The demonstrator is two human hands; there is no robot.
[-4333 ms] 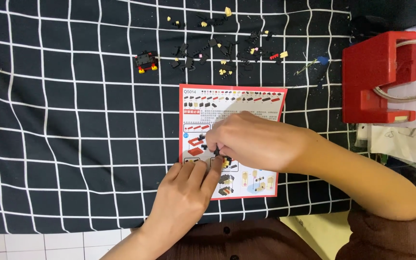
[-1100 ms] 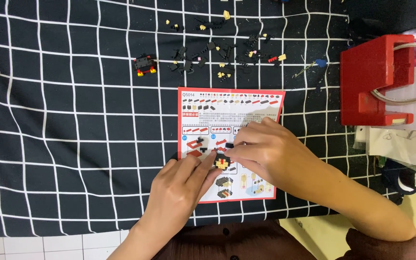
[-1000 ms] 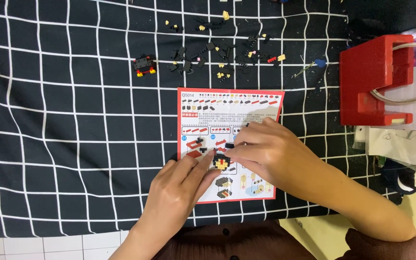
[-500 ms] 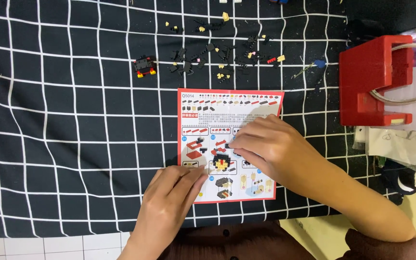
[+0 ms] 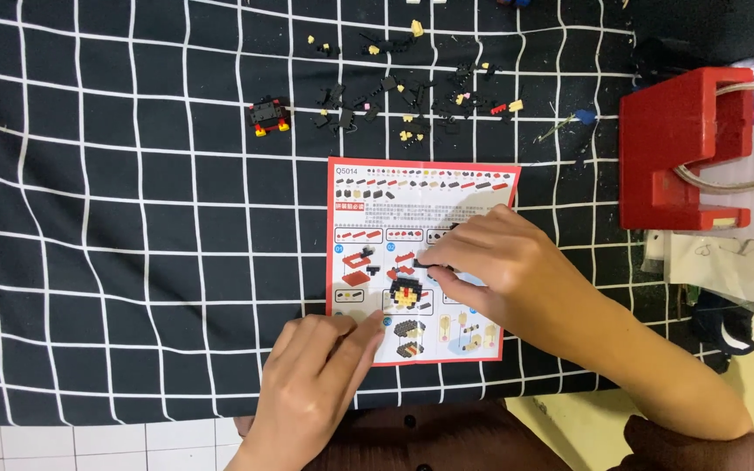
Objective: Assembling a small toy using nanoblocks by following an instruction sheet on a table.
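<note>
Two bare hands rest on a red-bordered instruction sheet [image 5: 422,187] that lies flat on a black cloth with a white grid [image 5: 115,262] covering the desk. The right hand [image 5: 490,262] comes in from the lower right, forearm angled across the sheet's corner, wrist low and knuckles up; its fingers [image 5: 442,262] are curled down and pinched together on a small black building piece [image 5: 425,263] held just above the sheet's middle panels. The left hand [image 5: 316,362] comes up from the bottom edge, palm down, fingers loosely together and extended, holding nothing; the fingertips press on the sheet's lower left corner.

Beyond the sheet's top edge, well apart from both hands, a scatter of tiny black, yellow and red loose bricks [image 5: 412,87] lies on the cloth, and to their left sits a small part-built black model with red and yellow bits [image 5: 269,116]. A red block-shaped holder [image 5: 682,148] stands at the right, near a pile of papers [image 5: 726,262].
</note>
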